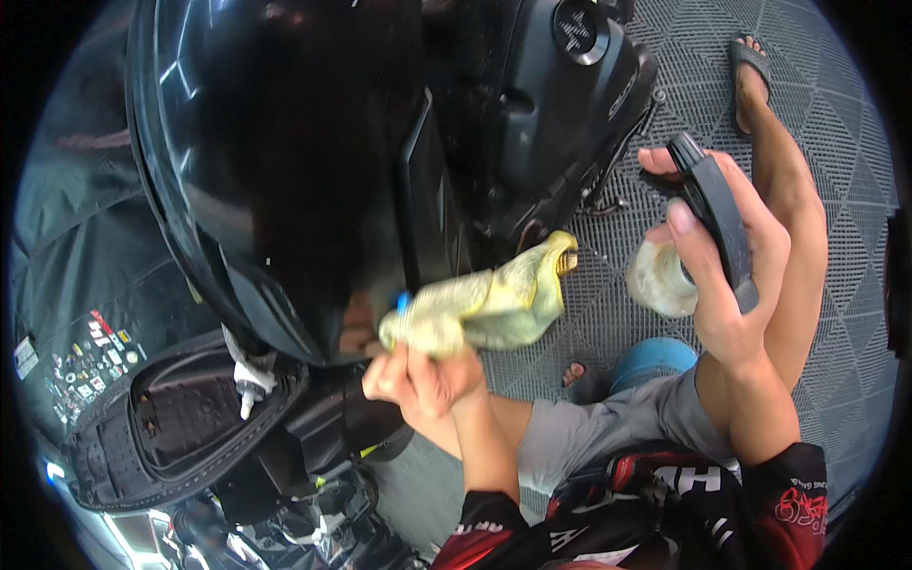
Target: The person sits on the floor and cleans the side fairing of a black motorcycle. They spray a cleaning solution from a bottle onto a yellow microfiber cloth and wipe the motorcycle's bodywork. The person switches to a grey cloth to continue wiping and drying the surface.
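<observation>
My left hand grips a yellow-green cloth, which looks blurred and lies close against the glossy black body panel of a motorcycle or scooter. A small blue thing shows beside the cloth's left end. To the right, my right hand is closed around the black trigger head of a spray bottle. The bottle's cloudy, whitish body hangs below, partly hidden by my fingers. Behind it, the black engine cover with a round cap stands at the upper centre.
A blue bucket or stool sits by my leg on grey slatted floor tiles. At lower left lies a detached-looking black seat underside with a white nozzle bottle beside it. Another motorcycle and a sticker-covered dark surface are nearby.
</observation>
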`<state>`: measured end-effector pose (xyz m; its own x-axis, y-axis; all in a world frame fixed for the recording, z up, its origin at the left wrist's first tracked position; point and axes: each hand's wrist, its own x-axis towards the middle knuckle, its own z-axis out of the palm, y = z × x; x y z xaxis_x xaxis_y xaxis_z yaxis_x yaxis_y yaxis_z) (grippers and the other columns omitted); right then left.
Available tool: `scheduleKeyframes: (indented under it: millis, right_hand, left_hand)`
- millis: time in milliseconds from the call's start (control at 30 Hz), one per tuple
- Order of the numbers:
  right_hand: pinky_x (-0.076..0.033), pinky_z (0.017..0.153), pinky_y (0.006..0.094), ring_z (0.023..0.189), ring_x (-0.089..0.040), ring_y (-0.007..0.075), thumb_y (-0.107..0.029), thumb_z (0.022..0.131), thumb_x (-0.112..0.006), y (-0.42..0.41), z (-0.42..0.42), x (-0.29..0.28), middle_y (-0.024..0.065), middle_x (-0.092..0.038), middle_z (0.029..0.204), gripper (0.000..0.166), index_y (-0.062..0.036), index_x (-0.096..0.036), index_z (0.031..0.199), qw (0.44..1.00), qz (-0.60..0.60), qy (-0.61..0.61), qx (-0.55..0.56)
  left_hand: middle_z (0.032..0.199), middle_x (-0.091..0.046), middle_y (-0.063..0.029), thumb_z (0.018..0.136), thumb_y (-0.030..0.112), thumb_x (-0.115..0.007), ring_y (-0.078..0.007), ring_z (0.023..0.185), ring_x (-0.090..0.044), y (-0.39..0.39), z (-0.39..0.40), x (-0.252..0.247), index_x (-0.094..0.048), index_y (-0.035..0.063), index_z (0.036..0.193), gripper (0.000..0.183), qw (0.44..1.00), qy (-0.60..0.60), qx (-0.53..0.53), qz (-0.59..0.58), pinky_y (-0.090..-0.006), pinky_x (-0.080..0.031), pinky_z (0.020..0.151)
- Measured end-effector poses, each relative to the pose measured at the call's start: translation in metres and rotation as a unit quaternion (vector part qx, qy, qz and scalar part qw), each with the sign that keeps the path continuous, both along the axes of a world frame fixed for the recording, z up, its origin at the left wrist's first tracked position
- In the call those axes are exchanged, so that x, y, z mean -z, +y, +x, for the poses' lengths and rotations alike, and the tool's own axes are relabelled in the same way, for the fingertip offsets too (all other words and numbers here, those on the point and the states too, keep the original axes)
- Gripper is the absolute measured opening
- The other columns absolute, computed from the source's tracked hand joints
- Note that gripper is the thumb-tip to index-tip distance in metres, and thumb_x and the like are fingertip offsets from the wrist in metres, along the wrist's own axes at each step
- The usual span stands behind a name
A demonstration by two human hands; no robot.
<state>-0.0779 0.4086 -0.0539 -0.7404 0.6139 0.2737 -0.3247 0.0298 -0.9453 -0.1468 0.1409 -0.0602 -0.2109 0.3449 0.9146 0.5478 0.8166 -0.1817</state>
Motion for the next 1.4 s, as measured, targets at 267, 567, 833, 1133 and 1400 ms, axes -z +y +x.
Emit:
scheduleKeyframes:
  millis: [267, 567, 833, 1133, 1400]
  right_hand:
    - [-0.044, 0.065, 0.0218, 0.075, -0.056, 0.0083, 0.003, 0.093, -0.068, -0.001, -0.006, -0.007, 0.0054, -0.063, 0.093, 0.024, 0.0092, -0.066, 0.116, 0.998, 0.059, 0.007, 0.013]
    - [-0.06, 0.079, 0.0261, 0.095, -0.075, 0.0248, 0.003, 0.095, -0.06, 0.001, -0.004, -0.005, 0.0264, -0.071, 0.121, 0.039, 0.0177, -0.058, 0.13, 0.994, 0.074, -0.046, -0.062]
    - [-0.059, 0.092, 0.033, 0.088, -0.077, 0.0218, -0.014, 0.097, -0.059, 0.006, -0.013, -0.025, 0.0229, -0.073, 0.119, 0.039, 0.0139, -0.065, 0.123, 0.978, 0.182, -0.098, -0.041]
    - [-0.06, 0.095, 0.0363, 0.108, -0.074, 0.0276, -0.017, 0.095, -0.059, 0.015, -0.007, -0.01, 0.027, -0.07, 0.123, 0.046, 0.0169, -0.062, 0.126, 0.994, 0.078, -0.079, -0.019]
    - [-0.059, 0.095, 0.0372, 0.108, -0.074, 0.0293, -0.017, 0.095, -0.058, 0.016, -0.01, -0.007, 0.0273, -0.069, 0.123, 0.046, 0.017, -0.062, 0.126, 0.995, 0.08, -0.056, -0.029]
  left_hand:
    - [0.077, -0.064, -0.0012, 0.07, -0.003, -0.092, -0.0191, 0.075, -0.054, 0.059, -0.021, -0.045, -0.084, 0.0058, 0.096, 0.029, 0.998, 0.029, -0.029, -0.057, -0.0347, -0.04, 0.071]
    - [0.082, -0.068, -0.0054, 0.059, -0.008, -0.081, -0.0239, 0.083, -0.057, -0.017, -0.019, -0.068, -0.081, 0.0002, 0.083, 0.026, 0.975, 0.027, 0.063, -0.212, -0.0355, -0.051, 0.07]
    - [0.079, -0.07, 0.0017, 0.06, -0.002, -0.088, -0.0201, 0.082, -0.055, -0.008, 0.002, -0.126, -0.087, 0.0122, 0.092, 0.035, 0.943, -0.097, -0.023, -0.316, -0.034, -0.044, 0.077]
    - [0.08, -0.066, 0.0082, 0.051, 0.013, -0.075, -0.0175, 0.08, -0.051, 0.039, -0.017, -0.11, -0.087, 0.0154, 0.094, 0.045, 0.931, -0.09, -0.001, -0.353, -0.0318, -0.035, 0.08]
    - [0.078, -0.066, -0.0012, 0.066, -0.004, -0.088, -0.0209, 0.083, -0.055, 0.047, -0.011, -0.088, -0.086, 0.0081, 0.095, 0.032, 0.957, -0.07, -0.007, -0.283, -0.0349, -0.044, 0.078]
